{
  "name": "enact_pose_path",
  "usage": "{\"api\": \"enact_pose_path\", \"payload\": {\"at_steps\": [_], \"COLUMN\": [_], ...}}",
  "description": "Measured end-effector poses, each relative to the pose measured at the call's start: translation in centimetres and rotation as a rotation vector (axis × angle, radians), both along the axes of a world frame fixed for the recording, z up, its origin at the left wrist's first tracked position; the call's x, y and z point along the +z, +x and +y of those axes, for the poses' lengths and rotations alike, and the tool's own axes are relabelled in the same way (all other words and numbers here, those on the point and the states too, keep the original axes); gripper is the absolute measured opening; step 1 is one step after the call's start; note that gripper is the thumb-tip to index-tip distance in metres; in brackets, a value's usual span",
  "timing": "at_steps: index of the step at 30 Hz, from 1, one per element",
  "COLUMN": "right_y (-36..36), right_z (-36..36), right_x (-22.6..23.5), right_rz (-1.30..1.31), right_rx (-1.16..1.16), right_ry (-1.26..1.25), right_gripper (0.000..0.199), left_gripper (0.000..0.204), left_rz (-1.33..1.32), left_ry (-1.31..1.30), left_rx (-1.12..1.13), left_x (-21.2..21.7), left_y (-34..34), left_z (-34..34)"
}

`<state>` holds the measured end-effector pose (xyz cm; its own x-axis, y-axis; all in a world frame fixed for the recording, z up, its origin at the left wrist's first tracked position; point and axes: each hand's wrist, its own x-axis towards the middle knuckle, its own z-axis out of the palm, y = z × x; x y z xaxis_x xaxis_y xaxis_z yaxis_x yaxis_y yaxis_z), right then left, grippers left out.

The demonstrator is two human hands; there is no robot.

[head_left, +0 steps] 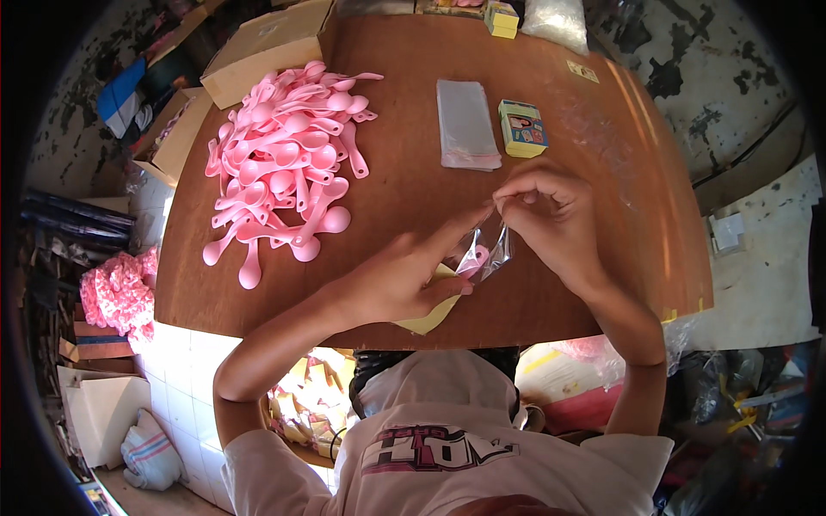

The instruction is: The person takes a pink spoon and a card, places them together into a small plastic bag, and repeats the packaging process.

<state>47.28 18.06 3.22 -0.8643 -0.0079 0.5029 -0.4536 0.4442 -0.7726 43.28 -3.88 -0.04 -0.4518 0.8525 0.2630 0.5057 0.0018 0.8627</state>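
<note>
Near the table's front edge, my left hand (387, 279) is closed round a clear plastic bag (499, 251). Inside the bag shows the end of a pink spoon (480, 256), and a yellow card (426, 321) sticks out below my left palm. The rest of the spoon is hidden by my fingers. My right hand (555, 215) pinches the bag's far end between thumb and fingertips, close to my left fingertips. Beyond my hands lie a stack of flat clear bags (466, 120) and a stack of printed cards (523, 129). A heap of pink spoons (288, 155) covers the table's left side.
Behind the spoons stands a cardboard box (267, 52). At the table's far edge are a small yellow card stack (501, 19) and a bulging clear plastic sack (555, 24). Loose clear film (594, 129) lies at right. Below the table sits a container of yellow packets (310, 400).
</note>
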Motion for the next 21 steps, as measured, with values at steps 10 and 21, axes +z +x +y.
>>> {"api": "enact_pose_path", "payload": {"at_steps": [10,21], "right_y": [0.4,1.4], "right_z": [4.1,0.0], "right_x": [4.3,2.2], "right_rz": [0.097,0.287], "right_rx": [0.059,-0.079], "right_ry": [-0.441,0.489], "right_gripper": [0.015,0.015], "left_gripper": [0.077,0.081], "left_rz": [-0.002,0.094], "left_ry": [0.052,0.06], "left_rx": [0.054,0.068], "left_x": [0.5,-0.4], "left_y": [0.1,0.2], "left_z": [-1.0,-0.3]}}
